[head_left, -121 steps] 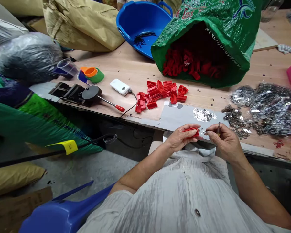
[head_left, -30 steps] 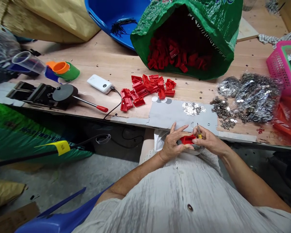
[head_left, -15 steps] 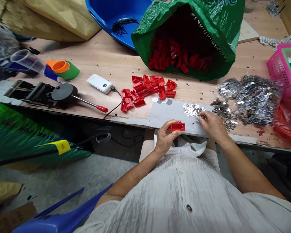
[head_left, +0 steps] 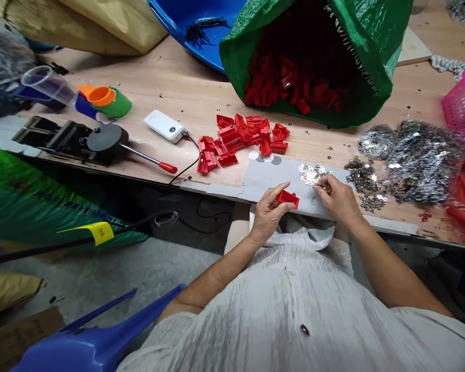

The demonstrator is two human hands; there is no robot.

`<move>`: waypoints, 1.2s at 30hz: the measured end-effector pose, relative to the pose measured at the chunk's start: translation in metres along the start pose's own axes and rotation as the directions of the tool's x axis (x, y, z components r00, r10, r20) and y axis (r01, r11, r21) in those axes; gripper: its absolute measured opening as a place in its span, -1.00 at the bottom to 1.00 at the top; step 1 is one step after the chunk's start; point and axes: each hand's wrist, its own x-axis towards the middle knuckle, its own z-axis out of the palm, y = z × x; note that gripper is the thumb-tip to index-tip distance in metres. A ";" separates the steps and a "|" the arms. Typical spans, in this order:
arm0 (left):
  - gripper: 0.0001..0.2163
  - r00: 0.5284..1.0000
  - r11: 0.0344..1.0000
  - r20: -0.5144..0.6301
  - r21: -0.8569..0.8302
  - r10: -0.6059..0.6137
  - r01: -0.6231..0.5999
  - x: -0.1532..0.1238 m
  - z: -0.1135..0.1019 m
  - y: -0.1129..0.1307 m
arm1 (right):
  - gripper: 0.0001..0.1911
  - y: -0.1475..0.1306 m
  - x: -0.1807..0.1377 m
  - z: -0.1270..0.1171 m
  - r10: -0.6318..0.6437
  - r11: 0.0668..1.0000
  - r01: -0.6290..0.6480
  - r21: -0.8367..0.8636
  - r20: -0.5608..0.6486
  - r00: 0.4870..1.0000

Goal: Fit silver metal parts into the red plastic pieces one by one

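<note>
Between the thumb and fingers of my left hand [head_left: 269, 213] is a small red plastic housing [head_left: 288, 199], tilted over the front edge of a grey board [head_left: 273, 178]. My right hand [head_left: 339, 200] is closed in a pinch just to the right, low over the board. Whatever sits between its fingertips is too small to make out. Right beyond those fingertips lies a scatter of small shiny metal pieces [head_left: 312, 173]. A loose pile of red plastic housings [head_left: 236, 138] rests on the table, left of the board.
A green sack [head_left: 375, 111] of red housings lies behind. To the right are bagged metal parts [head_left: 424, 160] and a pink basket [head_left: 459, 111]. Leftward stand a white power bank [head_left: 165, 125], a lever tool [head_left: 108, 139] and cups [head_left: 116, 105]. A blue basin [head_left: 213, 57] sits at the back.
The red housing in my left hand has turned, so its open side no longer faces me squarely. My right fingers have drawn together near the metal pieces. The whole view has shifted slightly.
</note>
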 end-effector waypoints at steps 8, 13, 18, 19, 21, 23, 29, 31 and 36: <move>-0.53 0.989 0.985 0.070 -0.106 -0.128 0.135 0.000 0.005 -0.004 | -0.93 -0.027 -0.029 -0.009 -0.334 0.912 0.319 0.260 0.016 0.942; -0.54 0.986 0.980 0.095 -0.131 -0.139 0.151 0.001 0.009 0.001 | -0.88 -0.025 -0.029 -0.005 -0.520 0.815 0.514 0.270 -0.052 0.852; -0.62 0.985 0.988 0.140 -0.102 -0.097 0.111 0.001 0.008 0.004 | -0.87 -0.020 -0.027 -0.009 -0.578 0.776 0.539 0.326 0.025 0.816; -0.63 0.983 0.990 0.156 -0.089 -0.096 0.111 0.001 0.007 0.004 | -0.87 -0.019 -0.027 -0.009 -0.574 0.777 0.526 0.346 0.047 0.817; -0.64 0.979 0.991 0.180 -0.064 -0.100 0.113 0.000 0.007 0.004 | -0.90 -0.017 -0.028 -0.010 -0.546 0.787 0.476 0.392 0.086 0.833; -0.65 0.976 0.991 0.192 -0.062 -0.101 0.115 0.000 0.007 0.001 | -0.92 -0.016 -0.029 -0.010 -0.471 0.823 0.388 0.415 0.117 0.874; -0.59 0.976 0.997 0.217 -0.062 -0.032 0.046 0.004 0.001 -0.012 | -0.68 -0.009 -0.033 -0.012 -0.290 0.923 0.228 0.309 0.173 0.941; -0.57 0.972 0.998 0.229 0.024 0.048 -0.055 0.009 -0.005 -0.014 | -0.65 -0.005 -0.033 -0.010 -0.320 0.924 0.268 0.271 0.167 0.933; -0.59 0.943 0.904 0.307 0.354 0.130 -0.240 0.025 -0.017 -0.012 | -0.67 -0.001 -0.032 -0.002 -0.317 0.941 0.290 0.172 0.157 0.935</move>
